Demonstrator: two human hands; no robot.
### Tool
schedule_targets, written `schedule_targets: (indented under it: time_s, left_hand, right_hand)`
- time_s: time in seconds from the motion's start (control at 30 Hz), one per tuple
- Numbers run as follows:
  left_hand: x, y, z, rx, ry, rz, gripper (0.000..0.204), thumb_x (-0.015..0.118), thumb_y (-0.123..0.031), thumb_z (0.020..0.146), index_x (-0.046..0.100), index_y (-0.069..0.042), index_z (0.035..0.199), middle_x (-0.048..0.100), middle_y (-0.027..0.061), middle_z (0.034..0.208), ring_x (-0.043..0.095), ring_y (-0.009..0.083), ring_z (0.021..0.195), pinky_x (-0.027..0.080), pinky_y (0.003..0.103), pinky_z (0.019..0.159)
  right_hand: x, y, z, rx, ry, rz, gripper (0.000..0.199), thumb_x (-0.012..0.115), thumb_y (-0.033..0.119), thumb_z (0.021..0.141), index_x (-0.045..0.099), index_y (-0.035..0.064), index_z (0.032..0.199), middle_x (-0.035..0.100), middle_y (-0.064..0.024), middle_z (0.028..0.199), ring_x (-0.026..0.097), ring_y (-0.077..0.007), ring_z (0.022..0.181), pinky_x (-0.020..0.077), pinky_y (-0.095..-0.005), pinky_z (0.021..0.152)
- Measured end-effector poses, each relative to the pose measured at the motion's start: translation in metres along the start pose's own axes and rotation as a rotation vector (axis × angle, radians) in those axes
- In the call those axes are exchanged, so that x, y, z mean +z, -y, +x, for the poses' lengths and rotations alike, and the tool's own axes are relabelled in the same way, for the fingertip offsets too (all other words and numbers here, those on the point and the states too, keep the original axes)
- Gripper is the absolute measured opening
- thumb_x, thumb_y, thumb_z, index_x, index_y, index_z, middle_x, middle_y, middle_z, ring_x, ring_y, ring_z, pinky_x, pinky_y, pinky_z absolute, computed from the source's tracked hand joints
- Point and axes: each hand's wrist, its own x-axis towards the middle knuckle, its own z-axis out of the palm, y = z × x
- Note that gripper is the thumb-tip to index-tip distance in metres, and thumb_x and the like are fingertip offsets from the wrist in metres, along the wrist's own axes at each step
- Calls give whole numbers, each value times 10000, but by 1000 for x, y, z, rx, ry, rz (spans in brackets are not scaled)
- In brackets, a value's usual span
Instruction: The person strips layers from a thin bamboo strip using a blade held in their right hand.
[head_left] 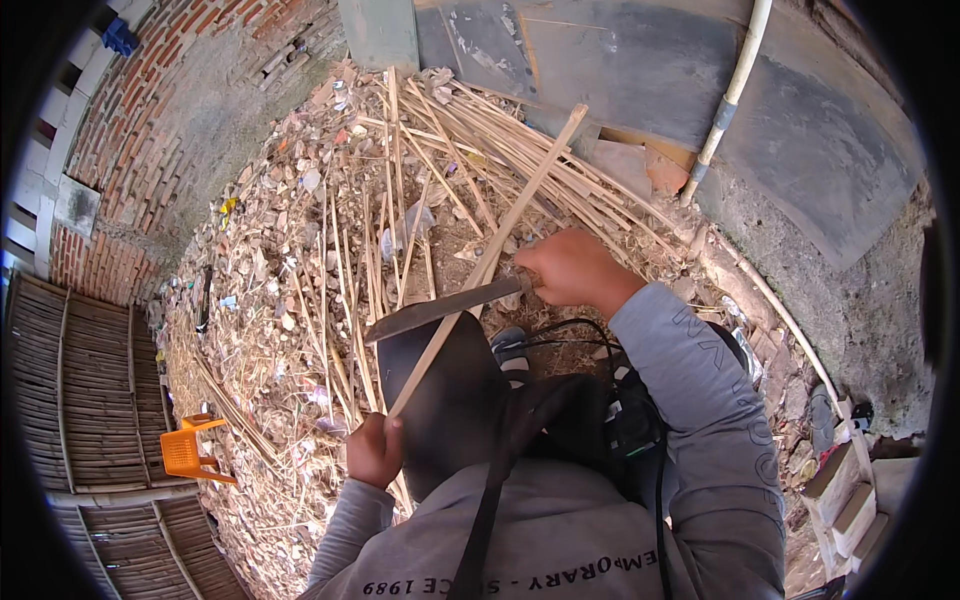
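Beyond the far end of the long bamboo strip (497,243), a loose heap of similar strips (480,130) fans out over the ground, its tips running up toward grey panels (620,65) that stand behind it. At the strip's near end the left hand (373,452) is curled tight, gripping that end, so the strip slants away from the body over a dark, rounded surface (440,390) just below it. To the right of the strip, the right hand (565,268) is wrapped round the handle of a long, worn blade (445,308), which lies crosswise over the strip nearer its lower end; whether the edge bites into it cannot be told. Left of the strip, the ground (265,330) is thickly strewn with dry chips, rubble and pale scraps, with more slender lengths lying among them. Farther left come an orange plastic chair (185,453), a screen of slatted bamboo (85,370) and, past the litter, a weathered wall of red brick (140,130), partly rendered. Well to the right of the strip, a pale pipe (737,95) leans in front of the panels, and a rough concrete wall (880,330) bounds that side.
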Motion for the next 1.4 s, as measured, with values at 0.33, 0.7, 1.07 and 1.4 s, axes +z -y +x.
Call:
schedule_targets:
  time_s: [0.33, 0.7, 1.07, 1.4]
  left_hand:
    - [-4, -3, 8, -38, 77, -98, 413, 552, -347, 1018, 541, -24, 761, 572, 217, 596, 619, 427, 570, 465, 503, 537]
    - [-16, 4, 19, 14, 138, -85, 464, 554, -348, 1019, 511, -3, 712, 523, 215, 570, 555, 412, 522, 408, 470, 510]
    - [-11, 10, 21, -50, 217, -270, 485, 526, -368, 1052, 519, 15, 755, 471, 150, 570, 433, 205, 522, 387, 399, 523]
    - [-13, 31, 19, -318, 407, -587, 523, 486, -444, 1072, 595, 28, 872, 512, -23, 652, 455, 106, 607, 406, 325, 567]
  right_hand:
    - [-6, -26, -5, 313, -58, 147, 256, 708, 173, 749, 701, 80, 987, 698, -183, 852, 676, -389, 837, 529, -493, 763]
    - [-2, -52, -6, 420, -136, 162, 277, 689, 171, 736, 692, 62, 991, 696, -206, 888, 663, -424, 845, 531, -495, 757]
    - [7, -78, -8, 449, -218, 385, 309, 692, 183, 745, 697, 38, 1018, 703, -207, 885, 674, -401, 842, 536, -468, 764]
    - [-8, -15, 11, 135, 35, 24, 363, 701, 200, 734, 710, 57, 1068, 697, -185, 874, 661, -422, 841, 533, -487, 743]
